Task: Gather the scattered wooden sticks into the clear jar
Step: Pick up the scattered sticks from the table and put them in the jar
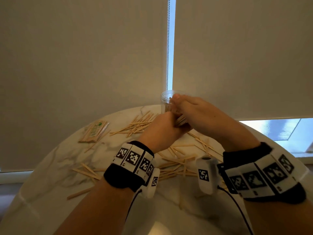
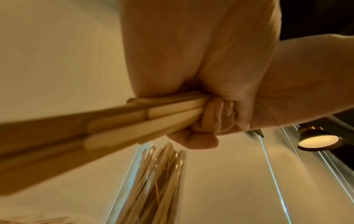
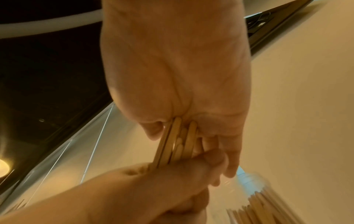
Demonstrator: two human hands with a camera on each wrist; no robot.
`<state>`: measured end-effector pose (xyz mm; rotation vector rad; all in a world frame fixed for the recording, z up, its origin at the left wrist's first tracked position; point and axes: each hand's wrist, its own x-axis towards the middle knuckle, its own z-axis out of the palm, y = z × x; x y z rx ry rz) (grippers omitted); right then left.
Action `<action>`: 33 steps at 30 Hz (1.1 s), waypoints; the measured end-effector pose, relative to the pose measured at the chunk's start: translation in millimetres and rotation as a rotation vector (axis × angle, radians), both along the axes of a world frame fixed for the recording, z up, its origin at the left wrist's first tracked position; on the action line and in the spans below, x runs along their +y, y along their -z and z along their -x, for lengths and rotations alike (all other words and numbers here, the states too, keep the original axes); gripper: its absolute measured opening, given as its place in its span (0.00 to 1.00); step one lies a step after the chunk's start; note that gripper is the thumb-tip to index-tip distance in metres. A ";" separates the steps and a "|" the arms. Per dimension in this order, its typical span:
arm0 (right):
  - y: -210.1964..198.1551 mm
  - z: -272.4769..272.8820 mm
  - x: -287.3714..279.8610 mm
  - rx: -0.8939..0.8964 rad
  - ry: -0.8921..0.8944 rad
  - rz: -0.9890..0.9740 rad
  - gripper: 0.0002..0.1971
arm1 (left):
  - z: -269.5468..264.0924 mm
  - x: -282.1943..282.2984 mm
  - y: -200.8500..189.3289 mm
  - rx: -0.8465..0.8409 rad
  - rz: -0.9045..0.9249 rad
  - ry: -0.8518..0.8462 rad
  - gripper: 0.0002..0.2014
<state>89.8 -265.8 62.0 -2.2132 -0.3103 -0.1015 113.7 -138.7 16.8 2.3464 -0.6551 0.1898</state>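
Many loose wooden sticks (image 1: 176,168) litter our marble table (image 1: 50,167) nearest us; a wrapped packet (image 1: 94,131) lies far left. Beyond, our left hand (image 1: 162,128) and right hand (image 1: 194,112) both clutch one stick bundle (image 2: 118,119) against the clear jar (image 1: 166,100), already part-filled.

Clear jar (image 1: 166,99) stands upright at far edge of table, centre-right, lid off, already part-filled with pale flat wooden sticks (image 2: 153,189) standing on end inside. A bundle of sticks (image 1: 180,121) sits just near of the jar, above the table, gripped at one end by the left hand (image 1: 162,128) and at the other by the right hand (image 1: 191,111). Loose sticks (image 1: 138,123) lie scattered flat left of the jar and across the near-centre of the table (image 1: 174,165), crossing one another.
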 end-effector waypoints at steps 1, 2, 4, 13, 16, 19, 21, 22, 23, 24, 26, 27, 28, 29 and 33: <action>0.0 1.9 1.4 0.015 -0.010 -0.014 0.26 | -1.3 0.6 0.8 -0.026 -0.057 -0.003 0.09; 0.4 3.5 2.5 0.038 -0.027 -0.020 0.27 | -2.1 -0.3 2.2 -0.053 -0.121 -0.003 0.08; 2.1 5.8 5.4 0.056 -0.053 -0.053 0.30 | -1.8 -1.9 5.6 -0.049 -0.044 -0.010 0.07; 16.5 -10.8 -11.5 0.107 -0.220 0.115 0.25 | -9.3 23.1 -13.0 0.383 1.401 0.003 0.30; 29.0 -10.6 -0.8 0.333 -0.334 0.331 0.34 | -7.4 24.3 -15.5 0.426 1.557 0.096 0.38; 41.2 -12.3 11.1 0.427 -0.346 0.277 0.24 | -5.4 22.0 -16.4 0.433 1.615 0.136 0.35; 47.7 -13.3 15.3 0.437 -0.328 0.174 0.17 | -5.5 21.0 -16.2 0.404 1.630 0.131 0.30; 49.1 -13.0 16.2 0.431 -0.322 0.119 0.14 | -5.7 20.9 -15.9 0.387 1.640 0.127 0.27; 49.7 -13.2 16.5 0.423 -0.312 0.067 0.10 | -6.0 21.1 -15.3 0.371 1.652 0.126 0.26; 49.4 -13.7 16.3 0.416 -0.301 0.021 0.08 | -6.7 21.6 -14.6 0.357 1.664 0.131 0.25; 47.4 -14.5 16.0 0.415 -0.303 -0.050 0.11 | -8.2 23.2 -12.8 0.328 1.682 0.140 0.24; 45.8 -14.1 16.4 0.414 -0.330 -0.078 0.12 | -8.5 23.8 -12.1 0.317 1.688 0.142 0.24; 43.8 -12.7 16.8 0.410 -0.371 -0.098 0.13 | -9.1 24.5 -11.8 0.307 1.691 0.142 0.23; 42.0 -11.9 16.7 0.405 -0.419 -0.109 0.14 | -9.7 25.3 -11.5 0.298 1.695 0.139 0.23; 34.1 -7.4 15.2 0.419 -0.534 -0.126 0.17 | -10.2 29.3 -12.3 0.293 1.719 0.138 0.24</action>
